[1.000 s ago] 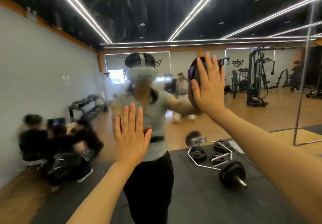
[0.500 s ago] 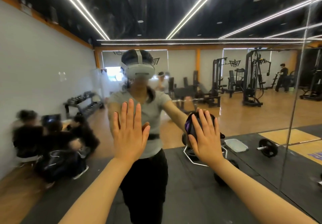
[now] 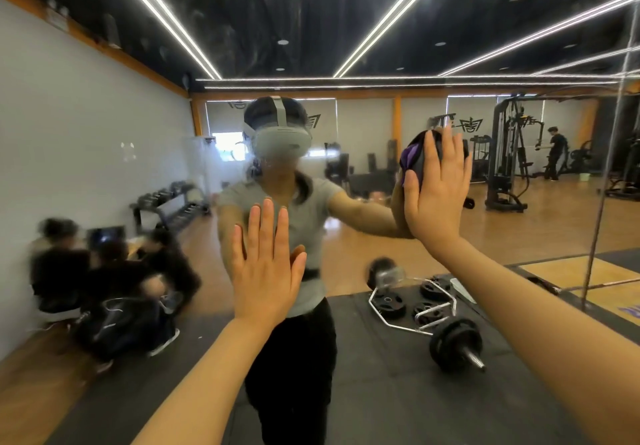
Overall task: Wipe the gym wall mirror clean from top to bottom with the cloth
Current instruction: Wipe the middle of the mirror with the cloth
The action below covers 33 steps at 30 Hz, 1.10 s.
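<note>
The person stands square to the mirror (image 3: 104,126), both arms extended to the glass. The right hand (image 3: 437,191) presses the cloth (image 3: 414,160), a dark wad with a purple fold showing at its left edge, flat against the glass at about head height; the fingers lie straight and spread over it, so the grip is apart, bearing on the cloth rather than clamped round it. The left hand (image 3: 265,264) rests palm-flat on the bare glass lower down and nearer the middle, fingers straight and close together, grip apart, holding nothing. It appears to serve as a brace.

Condition of the glass: a hazy, streaked film shows across the upper band, most plainly over the reflected dark ceiling. Smudging also shows around the reflected headset (image 3: 281,136). The lower half, where the reflected barbell (image 3: 453,342) and weight plates (image 3: 393,304) appear, reads clearer, though I cannot tell whether that is from wiping or merely a darker reflection hiding the dirt.

Judgement: the work is in hand but well short of done. The top band above the cloth looks unfinished, and a top-to-bottom pass would require reaching higher first, then working downward. A vertical seam (image 3: 601,181) at the right marks a further panel; its state cannot be assessed from here.
</note>
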Available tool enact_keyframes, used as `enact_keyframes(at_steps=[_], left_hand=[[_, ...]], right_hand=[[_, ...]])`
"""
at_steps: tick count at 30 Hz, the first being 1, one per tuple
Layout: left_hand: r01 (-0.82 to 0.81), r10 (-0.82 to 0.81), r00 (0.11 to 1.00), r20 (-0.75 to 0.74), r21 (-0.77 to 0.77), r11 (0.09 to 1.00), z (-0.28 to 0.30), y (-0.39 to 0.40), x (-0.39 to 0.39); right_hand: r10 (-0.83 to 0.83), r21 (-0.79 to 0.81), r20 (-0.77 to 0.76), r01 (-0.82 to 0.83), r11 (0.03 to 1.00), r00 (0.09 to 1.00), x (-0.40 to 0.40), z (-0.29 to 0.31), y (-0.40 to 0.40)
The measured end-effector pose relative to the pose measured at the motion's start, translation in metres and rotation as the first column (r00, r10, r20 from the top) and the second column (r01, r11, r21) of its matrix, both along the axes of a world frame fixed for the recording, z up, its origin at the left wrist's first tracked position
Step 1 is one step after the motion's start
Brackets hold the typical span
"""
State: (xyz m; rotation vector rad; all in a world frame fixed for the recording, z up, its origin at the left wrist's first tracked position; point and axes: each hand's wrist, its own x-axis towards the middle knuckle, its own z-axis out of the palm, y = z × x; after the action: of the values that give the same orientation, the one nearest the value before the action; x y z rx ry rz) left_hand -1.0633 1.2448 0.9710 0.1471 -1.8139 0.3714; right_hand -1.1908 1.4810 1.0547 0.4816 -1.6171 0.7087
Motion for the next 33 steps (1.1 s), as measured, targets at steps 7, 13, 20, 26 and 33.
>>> enact_keyframes(at_steps=[7,13,20,26,33], left_hand=[[0.001,-0.001,0.999,-0.034,-0.018,1.000,-0.001,0.000,-0.002],[0.029,-0.030,0.999,-0.026,-0.017,0.999,-0.002,-0.001,-0.002],[0.032,-0.032,0.999,-0.035,-0.010,0.999,-0.002,-0.003,-0.005],[0.051,-0.052,0.998,-0.040,-0.018,0.999,-0.003,-0.004,-0.006],[0.064,-0.065,0.998,-0.020,-0.002,0.998,-0.004,-0.003,-0.004]], right_hand=[[-0.006,0.032,0.017,0.006,0.999,1.000,0.003,-0.076,-0.001],[0.008,0.017,0.079,-0.009,1.000,0.997,0.012,-0.123,-0.008],[0.007,-0.023,0.108,-0.005,1.000,0.994,0.004,-0.062,0.000],[-0.033,-0.002,0.081,0.034,0.999,0.996,-0.001,0.004,0.011],[-0.026,-0.088,0.072,0.032,0.996,0.997,-0.002,-0.034,-0.001]])
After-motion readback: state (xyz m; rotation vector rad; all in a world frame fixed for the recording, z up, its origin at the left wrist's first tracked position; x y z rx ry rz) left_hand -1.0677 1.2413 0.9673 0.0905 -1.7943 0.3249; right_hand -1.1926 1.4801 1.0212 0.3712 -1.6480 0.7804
